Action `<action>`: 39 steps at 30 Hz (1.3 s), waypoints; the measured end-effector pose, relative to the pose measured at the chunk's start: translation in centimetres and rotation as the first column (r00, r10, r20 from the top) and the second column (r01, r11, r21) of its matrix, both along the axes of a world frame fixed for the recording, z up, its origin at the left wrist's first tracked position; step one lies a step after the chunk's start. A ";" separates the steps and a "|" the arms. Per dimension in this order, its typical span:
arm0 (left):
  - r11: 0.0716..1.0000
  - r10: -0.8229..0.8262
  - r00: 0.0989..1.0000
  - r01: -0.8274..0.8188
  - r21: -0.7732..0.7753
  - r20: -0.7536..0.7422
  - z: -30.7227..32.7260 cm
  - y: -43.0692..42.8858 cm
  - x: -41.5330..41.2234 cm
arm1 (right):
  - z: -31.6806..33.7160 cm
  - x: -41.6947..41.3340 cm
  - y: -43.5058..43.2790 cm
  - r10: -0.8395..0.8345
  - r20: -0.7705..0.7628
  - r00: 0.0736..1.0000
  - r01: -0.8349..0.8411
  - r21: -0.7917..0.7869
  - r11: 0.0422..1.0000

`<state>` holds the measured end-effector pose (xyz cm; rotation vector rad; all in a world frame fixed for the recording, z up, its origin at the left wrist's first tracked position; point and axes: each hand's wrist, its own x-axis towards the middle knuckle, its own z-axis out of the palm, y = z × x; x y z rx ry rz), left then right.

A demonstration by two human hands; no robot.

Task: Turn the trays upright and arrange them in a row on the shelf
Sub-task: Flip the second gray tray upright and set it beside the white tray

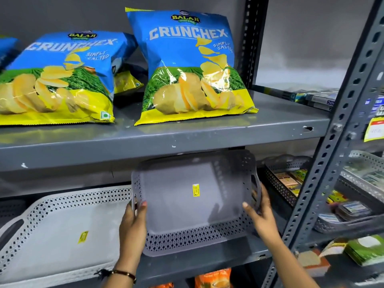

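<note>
A grey perforated tray (pixel 182 196) is upside down, its flat base with a yellow price sticker facing me, tilted above the right part of the middle shelf (pixel 207 265). My left hand (pixel 134 223) grips its left handle edge. My right hand (pixel 262 215) holds its right handle side. To the left lies a larger white perforated tray (pixel 62 235), also base up with a yellow sticker, resting on the same shelf.
Blue and yellow crisp bags (pixel 193 67) stand on the upper shelf (pixel 166 140) just above the tray. A slotted grey upright (pixel 324 163) rises at the right. Beyond it, neighbouring shelves hold baskets of packets (pixel 291 179). Orange packets (pixel 214 279) sit below.
</note>
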<state>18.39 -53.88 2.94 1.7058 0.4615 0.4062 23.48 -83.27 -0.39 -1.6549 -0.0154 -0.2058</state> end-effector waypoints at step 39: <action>0.945 -0.187 0.982 0.175 -0.276 -0.016 -5.3 -0.4 1.5 | -1.5 2.6 -1.6 -0.111 -0.306 0.946 0.128 0.035 0.991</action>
